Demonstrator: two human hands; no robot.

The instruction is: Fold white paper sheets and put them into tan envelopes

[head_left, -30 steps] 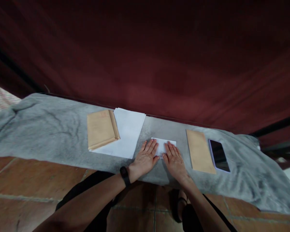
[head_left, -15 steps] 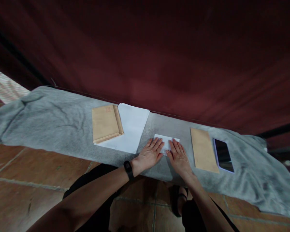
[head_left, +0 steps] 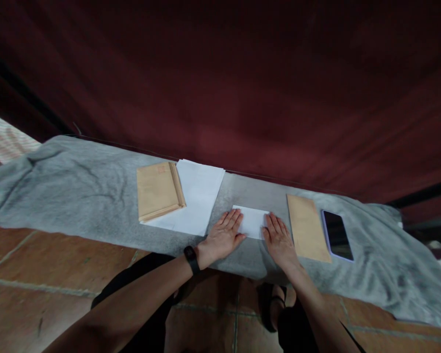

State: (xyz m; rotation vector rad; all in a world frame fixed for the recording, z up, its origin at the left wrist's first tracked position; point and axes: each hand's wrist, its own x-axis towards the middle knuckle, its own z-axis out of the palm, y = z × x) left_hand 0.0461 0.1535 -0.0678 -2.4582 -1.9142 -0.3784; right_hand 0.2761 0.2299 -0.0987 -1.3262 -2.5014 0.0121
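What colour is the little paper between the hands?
The little paper is white, clearest in the head view.

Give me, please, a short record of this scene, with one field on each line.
left hand: flat, fingers on the left end of a small white paper; black wristband at the wrist
right hand: fingers at the paper's right end
further left: stack of brown envelopes, partly covering larger white sheets
further right: single brown envelope, then a phone
surface: gray cloth

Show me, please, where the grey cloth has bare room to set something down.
Free: the grey cloth left of the envelope stack and, wrinkled, right of the phone. Crowded: the middle, where the left hand and right hand touch the small paper, and between phone and lone envelope.
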